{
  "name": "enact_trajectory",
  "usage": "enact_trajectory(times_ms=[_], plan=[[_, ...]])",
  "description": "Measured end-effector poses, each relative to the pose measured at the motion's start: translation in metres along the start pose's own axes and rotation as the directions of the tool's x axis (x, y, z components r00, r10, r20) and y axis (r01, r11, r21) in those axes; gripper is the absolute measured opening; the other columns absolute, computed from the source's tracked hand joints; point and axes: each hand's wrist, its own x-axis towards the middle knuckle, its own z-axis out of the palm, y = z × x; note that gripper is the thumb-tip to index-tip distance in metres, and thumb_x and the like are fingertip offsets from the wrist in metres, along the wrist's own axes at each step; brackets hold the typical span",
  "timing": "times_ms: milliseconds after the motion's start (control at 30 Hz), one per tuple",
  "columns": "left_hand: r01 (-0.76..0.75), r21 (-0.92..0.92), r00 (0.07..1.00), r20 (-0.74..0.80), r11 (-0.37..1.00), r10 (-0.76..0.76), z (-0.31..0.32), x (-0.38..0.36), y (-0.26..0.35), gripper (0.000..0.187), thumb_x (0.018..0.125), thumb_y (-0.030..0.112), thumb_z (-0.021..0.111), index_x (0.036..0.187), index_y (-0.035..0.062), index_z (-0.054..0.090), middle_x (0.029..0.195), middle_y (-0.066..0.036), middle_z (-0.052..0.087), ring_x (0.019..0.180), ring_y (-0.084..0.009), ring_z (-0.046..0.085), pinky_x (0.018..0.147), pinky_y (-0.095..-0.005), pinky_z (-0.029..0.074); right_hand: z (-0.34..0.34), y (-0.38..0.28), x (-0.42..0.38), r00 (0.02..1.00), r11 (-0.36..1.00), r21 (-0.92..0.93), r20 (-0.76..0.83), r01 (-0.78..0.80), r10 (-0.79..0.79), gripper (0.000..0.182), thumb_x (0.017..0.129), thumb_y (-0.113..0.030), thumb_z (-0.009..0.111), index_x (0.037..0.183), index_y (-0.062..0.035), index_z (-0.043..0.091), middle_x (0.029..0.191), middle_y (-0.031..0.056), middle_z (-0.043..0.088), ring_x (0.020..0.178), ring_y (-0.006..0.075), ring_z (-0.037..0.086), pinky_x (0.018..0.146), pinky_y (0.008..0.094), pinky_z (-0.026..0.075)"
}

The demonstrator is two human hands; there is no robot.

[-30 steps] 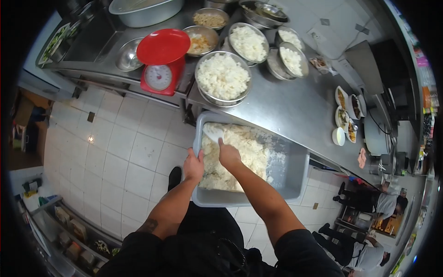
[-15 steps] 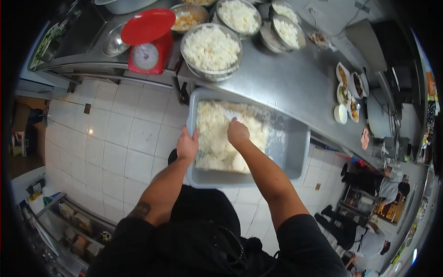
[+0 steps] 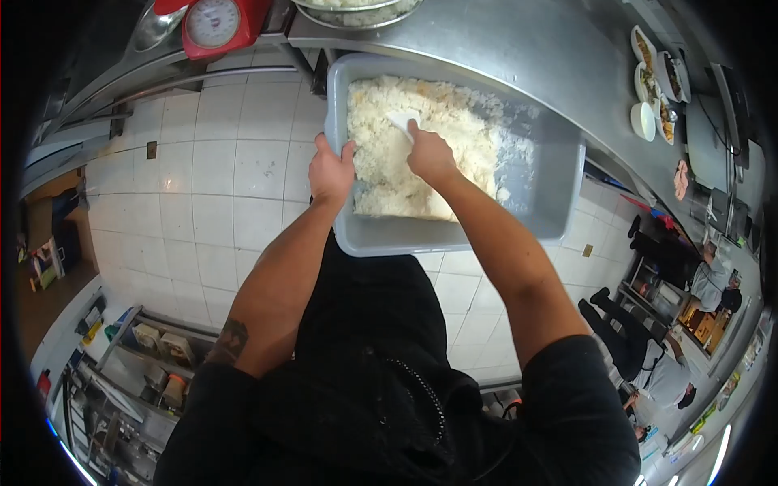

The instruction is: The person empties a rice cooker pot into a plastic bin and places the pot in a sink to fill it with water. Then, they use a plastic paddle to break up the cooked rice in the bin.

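A grey plastic tub (image 3: 567, 194) holds a broad mass of white rice (image 3: 381, 174), spread over its left and middle parts, with loose grains at the right. My left hand (image 3: 331, 168) grips the tub's left rim, thumb inside and fingers outside. Over the rice, my right hand (image 3: 431, 154) is closed on a white scoop (image 3: 403, 121), whose flat end touches the rice. The scoop's handle is mostly hidden in my fingers.
A steel counter (image 3: 486, 49) runs behind the tub. On it stand bowls of rice (image 3: 361, 14), a red scale (image 3: 223, 24) and dishes of food (image 3: 648, 81). Two people (image 3: 664, 373) (image 3: 713, 279) are at the far right. Shelves (image 3: 146, 364) stand at the lower left.
The view has shifted, so the tub and counter appear higher in the frame. The scoop shows more clearly in my right hand. My left hand remains on the tub's left rim.
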Motion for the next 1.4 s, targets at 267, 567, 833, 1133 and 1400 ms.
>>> enact_trajectory(times_ms=[267,567,833,1133,1400], plan=[[-0.024,-0.027,1.0,-0.013,0.999,0.024,0.001,-0.001,0.004,0.059,0.099,0.037,0.063,0.137,-0.0011,0.041,0.099,-0.031,0.071,0.095,-0.0512,0.068,0.084,-0.0567,0.054,-0.117,0.025,-0.073,0.955,0.908,-0.335,0.238,0.251,-0.176,0.06,0.09,0.001,0.055,0.148,-0.0109,0.052,0.104,0.0179,0.074,0.096,0.0355,0.074,0.083,0.045,0.061],[-0.029,-0.043,0.998,-0.052,0.999,0.027,0.004,-0.003,0.002,0.053,0.098,0.035,0.064,0.134,0.0008,0.045,0.102,-0.032,0.07,0.096,-0.052,0.067,0.084,-0.0565,0.053,-0.014,0.002,-0.035,0.984,0.991,-0.1,0.163,0.086,-0.069,0.045,0.099,-0.006,0.048,0.143,-0.0105,0.056,0.117,0.0166,0.071,0.11,0.0343,0.07,0.089,0.0448,0.058],[-0.062,-0.069,0.996,-0.071,0.996,0.057,0.002,-0.005,0.006,0.05,0.099,0.034,0.063,0.132,0.002,0.045,0.102,-0.031,0.071,0.095,-0.0515,0.068,0.084,-0.0569,0.052,-0.028,0.039,-0.071,0.983,0.988,0.008,0.101,0.156,-0.156,0.061,0.092,-0.004,0.052,0.151,-0.0209,0.051,0.108,0.0184,0.072,0.102,0.0347,0.071,0.086,0.0459,0.058],[-0.007,-0.038,1.0,-0.026,0.999,0.007,-0.001,-0.002,0.008,0.049,0.1,0.036,0.061,0.132,0.0028,0.044,0.099,-0.029,0.072,0.094,-0.0502,0.068,0.083,-0.0567,0.053,-0.078,0.07,-0.065,0.973,0.908,-0.384,0.213,0.166,-0.088,0.065,0.092,-0.001,0.053,0.153,-0.0238,0.05,0.106,0.0187,0.073,0.1,0.0345,0.072,0.083,0.0449,0.06],[-0.057,-0.064,0.997,-0.049,0.996,0.054,0.0,-0.002,0.005,0.049,0.1,0.035,0.061,0.132,0.0028,0.043,0.099,-0.03,0.071,0.093,-0.0508,0.068,0.082,-0.0573,0.053,-0.02,0.073,-0.067,0.986,0.997,-0.064,0.162,-0.04,0.05,0.076,0.086,-0.001,0.056,0.156,-0.0283,0.046,0.119,0.0195,0.07,0.109,0.036,0.069,0.093,0.0453,0.056]])
